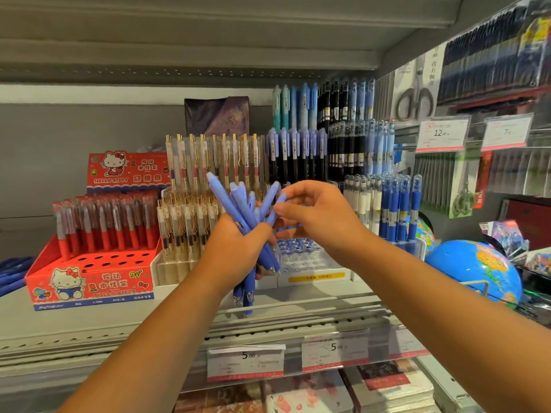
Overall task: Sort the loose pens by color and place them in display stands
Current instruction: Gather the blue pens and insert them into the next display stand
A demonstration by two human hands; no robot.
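— Hands first: what are they doing?
— The left hand (235, 248) is closed tight round a bundle of blue pens (241, 204). The right hand (316, 213) pinches the upper end of one pen (275, 210) in that bundle between thumb and forefinger, its other fingers loosely curled.
— How do the pens look?
— Matte periwinkle barrels, fanned out above the fist, with darker ends poking out below. They're held in the air in front of a clear tiered stand (310, 260) on the shelf (89, 323).
— Any writing?
— "HELLO KITTY" on the red box (89, 281) at left. The price tags (246, 363) on the shelf edge read 5.00, and another tag (441, 134) at upper right reads 12.00.
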